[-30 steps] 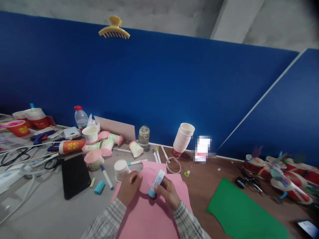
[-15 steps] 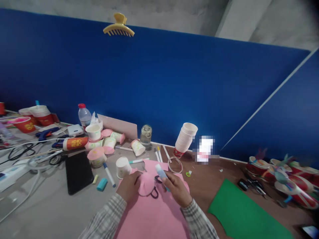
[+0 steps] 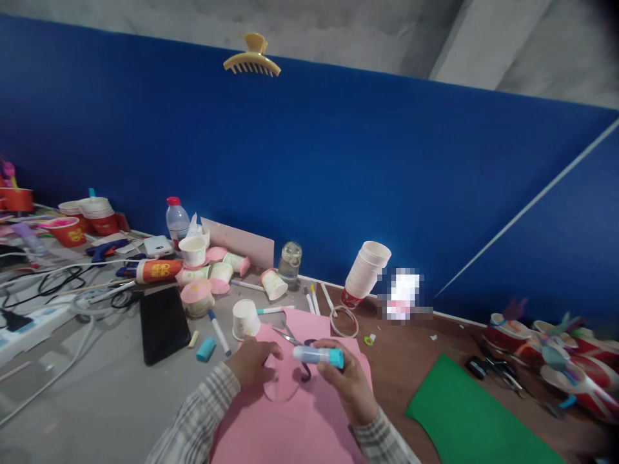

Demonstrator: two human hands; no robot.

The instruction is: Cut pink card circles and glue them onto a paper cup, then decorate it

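My right hand (image 3: 349, 385) is closed on a glue stick (image 3: 316, 356) with a clear body and a turquoise end, lying level over the pink paper. Fingers apart, my left hand (image 3: 254, 364) rests at the left edge of a round pink piece (image 3: 282, 383). That piece lies on a large pink sheet (image 3: 290, 432). Scissors (image 3: 289, 338) lie partly under the glue stick, blades toward the upper left. Just beyond my left hand stands a white paper cup (image 3: 245, 319).
Several pink-trimmed cups (image 3: 197, 298), a black phone (image 3: 164, 325) and a turquoise cap (image 3: 206, 349) are at the left. Beyond the paper leans a cup stack (image 3: 366, 274) near a glass jar (image 3: 290, 265). Green paper (image 3: 478, 419) lies at the right.
The glue stick has turned from tilted upright to level. My left hand has let go of the round pink piece, which now lies flat, and its fingers have spread. The view has shifted slightly left.
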